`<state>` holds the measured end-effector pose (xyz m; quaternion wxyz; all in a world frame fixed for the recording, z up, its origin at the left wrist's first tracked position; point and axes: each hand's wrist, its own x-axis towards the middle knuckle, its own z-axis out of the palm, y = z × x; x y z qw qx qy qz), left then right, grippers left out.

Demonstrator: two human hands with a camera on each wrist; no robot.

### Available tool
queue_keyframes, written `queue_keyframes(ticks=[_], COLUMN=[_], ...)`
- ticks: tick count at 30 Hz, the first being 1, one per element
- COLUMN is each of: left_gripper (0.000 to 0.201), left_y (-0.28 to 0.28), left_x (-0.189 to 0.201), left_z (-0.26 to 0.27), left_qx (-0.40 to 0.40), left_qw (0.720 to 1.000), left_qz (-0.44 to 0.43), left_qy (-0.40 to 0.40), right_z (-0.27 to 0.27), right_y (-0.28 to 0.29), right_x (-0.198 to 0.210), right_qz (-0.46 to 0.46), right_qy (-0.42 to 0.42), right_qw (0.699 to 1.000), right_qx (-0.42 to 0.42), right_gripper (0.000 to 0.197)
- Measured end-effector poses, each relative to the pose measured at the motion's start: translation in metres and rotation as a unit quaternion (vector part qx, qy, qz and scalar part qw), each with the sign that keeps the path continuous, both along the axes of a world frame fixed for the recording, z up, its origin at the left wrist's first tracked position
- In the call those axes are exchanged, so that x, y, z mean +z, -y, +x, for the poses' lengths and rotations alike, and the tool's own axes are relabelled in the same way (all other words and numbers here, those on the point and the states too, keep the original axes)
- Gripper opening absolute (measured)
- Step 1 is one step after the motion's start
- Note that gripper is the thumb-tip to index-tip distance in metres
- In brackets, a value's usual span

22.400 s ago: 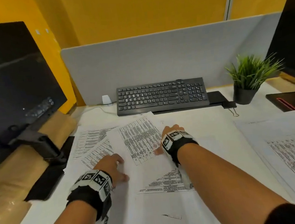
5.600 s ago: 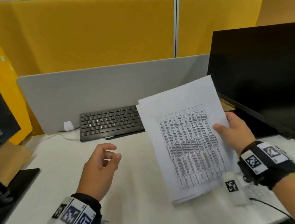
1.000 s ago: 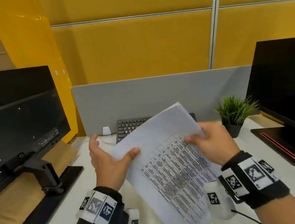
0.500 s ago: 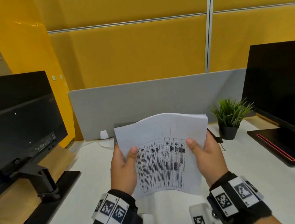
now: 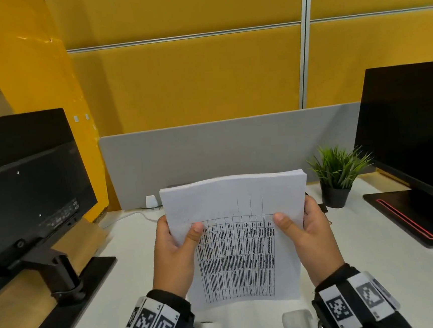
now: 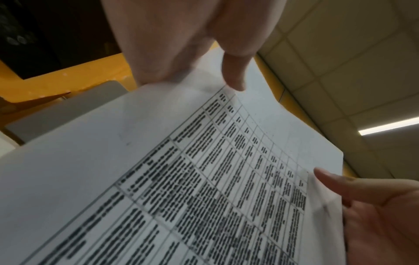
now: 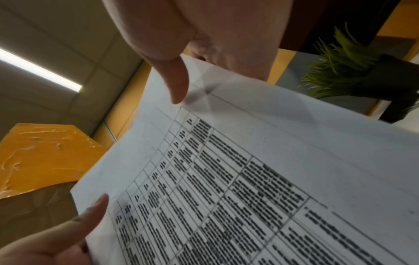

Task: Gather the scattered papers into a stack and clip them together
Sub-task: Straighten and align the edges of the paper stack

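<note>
Stack of printed papers (image 5: 239, 240) held upright above white desk (image 5: 371, 268), in front of grey divider panel (image 5: 229, 147); long axis vertical, printed table facing wearer. Gripped at left edge by left hand (image 5: 175, 256), at right edge by right hand (image 5: 312, 239), thumbs across front sheet. Potted plant (image 5: 338, 174) right of stack.

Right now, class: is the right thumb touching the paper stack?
Touching. The head view shows the right hand gripping the paper stack, thumb pressed flat on the top sheet; the right wrist view shows the thumb tip on it too.
</note>
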<state>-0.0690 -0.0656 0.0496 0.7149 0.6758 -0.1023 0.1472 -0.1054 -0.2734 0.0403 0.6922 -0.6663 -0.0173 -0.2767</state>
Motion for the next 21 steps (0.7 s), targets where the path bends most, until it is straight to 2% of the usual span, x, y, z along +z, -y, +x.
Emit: queue_keyframes(ticks=[3,6,7,8,10,11,13,15,16,17,18,19,21], left_gripper=[0.044,0.026,0.028,0.038,0.085,0.106,0.122,0.109,0.089,0.065,0.049,0.044,0.037], left_y=[0.000,-0.001,-0.002,-0.003,-0.006,-0.007,-0.001,0.006,0.008,0.006,0.003,0.000,-0.010], left_x=[-0.010,-0.015,-0.013,-0.008,0.012,0.028,0.060,0.084,0.092,0.096,0.095,0.091,0.082], left_z=[-0.002,-0.001,0.000,-0.001,-0.008,-0.013,-0.023,-0.024,-0.020,-0.016,-0.011,-0.007,-0.004], left_qx=[-0.014,-0.004,0.009,0.043,0.156,0.182,0.166,0.122,0.098,0.075,0.055,0.032,0.023], left_qw=[1.000,0.998,0.998,0.997,0.978,0.963,0.920,0.875,0.861,0.861,0.869,0.884,0.930], left_qz=[0.016,0.034,0.037,0.054,0.132,0.179,0.306,0.407,0.441,0.453,0.449,0.428,0.334], left_qy=[-0.021,-0.044,-0.042,-0.031,0.029,0.081,0.182,0.233,0.232,0.219,0.202,0.184,0.154], right_z=[-0.002,-0.003,-0.004,-0.004,-0.007,-0.009,-0.010,-0.012,-0.013,-0.014,-0.015,-0.016,-0.016], right_y=[-0.003,-0.004,-0.003,-0.003,-0.001,-0.001,-0.002,-0.007,-0.011,-0.013,-0.014,-0.013,-0.003], right_x=[-0.018,-0.030,-0.030,-0.026,-0.015,-0.008,0.005,0.016,0.020,0.023,0.025,0.025,0.022], right_qz=[-0.002,-0.028,-0.034,-0.041,-0.066,-0.083,-0.130,-0.201,-0.236,-0.261,-0.275,-0.280,-0.279], right_qy=[-0.044,-0.068,-0.066,-0.062,-0.042,-0.028,-0.005,0.011,0.021,0.033,0.044,0.055,0.052], right_qw=[0.999,0.997,0.996,0.996,0.996,0.995,0.991,0.979,0.971,0.963,0.958,0.956,0.957], right_qx=[-0.003,-0.035,-0.043,-0.050,-0.050,-0.045,-0.028,-0.031,-0.044,-0.055,-0.063,-0.067,-0.067], right_gripper=[0.038,0.029,0.029,0.030,0.034,0.035,0.033,0.028,0.028,0.029,0.029,0.028,0.022])
